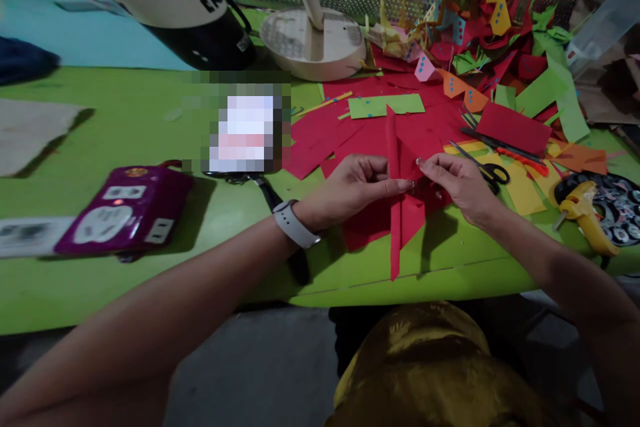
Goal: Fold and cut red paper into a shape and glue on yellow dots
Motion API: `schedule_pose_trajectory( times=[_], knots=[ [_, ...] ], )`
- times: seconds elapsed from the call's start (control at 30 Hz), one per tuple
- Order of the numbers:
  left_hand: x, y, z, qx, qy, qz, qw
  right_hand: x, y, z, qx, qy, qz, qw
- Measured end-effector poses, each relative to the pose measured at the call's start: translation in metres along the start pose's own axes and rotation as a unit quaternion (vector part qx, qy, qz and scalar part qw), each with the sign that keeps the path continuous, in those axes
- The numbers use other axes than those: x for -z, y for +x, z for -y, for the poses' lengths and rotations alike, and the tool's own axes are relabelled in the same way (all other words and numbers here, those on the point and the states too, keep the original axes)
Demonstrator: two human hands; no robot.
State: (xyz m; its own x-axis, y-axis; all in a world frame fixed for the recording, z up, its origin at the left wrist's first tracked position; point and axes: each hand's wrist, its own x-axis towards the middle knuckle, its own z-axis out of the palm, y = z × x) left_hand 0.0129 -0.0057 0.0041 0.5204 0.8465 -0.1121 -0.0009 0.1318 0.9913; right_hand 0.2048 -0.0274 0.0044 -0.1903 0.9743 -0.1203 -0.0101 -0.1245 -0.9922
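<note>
A folded red paper (395, 240) stands out as a long narrow strip, with a wider flap on its right side. My left hand (361, 180), with a white watch band on the wrist, is closed on the strip, thumb across its front. At the flap's right edge, the thumb and fingers of my right hand (454, 181) are pinched together on the red paper; the exact contact is partly hidden. Flat red sheets (350, 127) lie beneath, with a green paper strip (400, 105) on top. Black-handled scissors (493, 173) rest just beyond my right hand.
Colourful folded paper pieces (455, 33) are heaped at the back right. A yellow glue gun (583, 210) lies at the right. At left are a purple box-shaped device (135, 210) and a blurred-out phone (245, 133). A black bottle (185, 7) and round white base (340, 47) stand behind.
</note>
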Motion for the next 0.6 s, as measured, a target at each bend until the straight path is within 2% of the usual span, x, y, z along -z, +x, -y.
schedule_pose_trajectory(
  times=[0.27, 0.43, 0.6],
  knots=[
    [0.0005, 0.0028, -0.0034, 0.025, -0.062, 0.048, 0.997, 0.0023, -0.0020, 0.0064, 0.030, -0.061, 0.068, 0.995],
    [0.0005, 0.0024, -0.0025, 0.036, -0.073, 0.053, 0.995, 0.0025, -0.0025, 0.0036, 0.087, -0.117, 0.060, 0.988],
    [0.0030, 0.0022, -0.0037, 0.043, -0.038, 0.062, 0.996, 0.0013, -0.0029, 0.0023, 0.097, -0.128, 0.061, 0.985]
  ],
)
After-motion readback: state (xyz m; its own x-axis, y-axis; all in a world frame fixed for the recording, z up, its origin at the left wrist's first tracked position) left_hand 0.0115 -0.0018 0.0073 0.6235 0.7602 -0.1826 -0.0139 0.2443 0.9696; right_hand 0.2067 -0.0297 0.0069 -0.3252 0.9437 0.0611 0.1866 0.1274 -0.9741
